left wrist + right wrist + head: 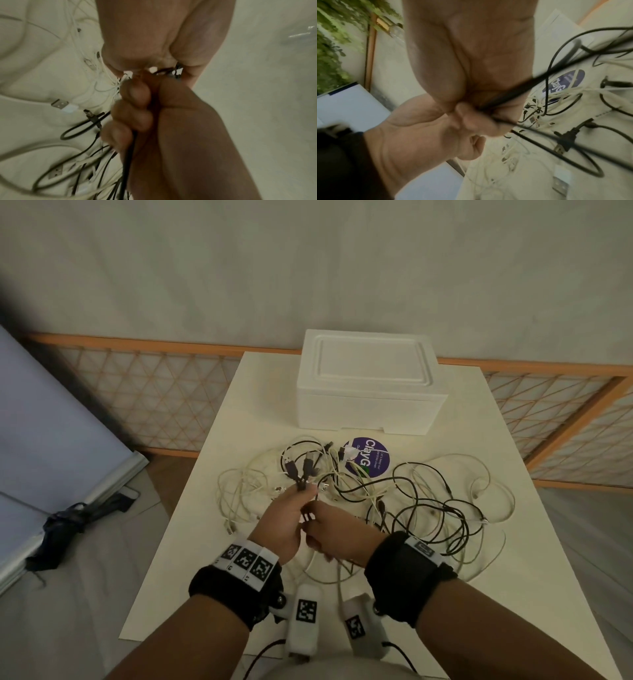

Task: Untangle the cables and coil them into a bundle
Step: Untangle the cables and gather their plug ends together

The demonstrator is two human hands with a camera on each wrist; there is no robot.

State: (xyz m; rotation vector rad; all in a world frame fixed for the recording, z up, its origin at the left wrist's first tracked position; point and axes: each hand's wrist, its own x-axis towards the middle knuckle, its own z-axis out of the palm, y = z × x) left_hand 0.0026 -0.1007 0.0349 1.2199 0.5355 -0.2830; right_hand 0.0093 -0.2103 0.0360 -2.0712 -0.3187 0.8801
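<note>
Tangled black and white cables (394,494) sprawl uncoiled across the cream surface (479,559); left hand (284,518) and right hand (337,530) each grip black strands, plugs upward, sorting barely begun

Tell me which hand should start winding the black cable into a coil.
Probably the right hand: it grips the black cable on the side where its slack trails. The left hand holds the plug ends upright, a ready anchor.
</note>
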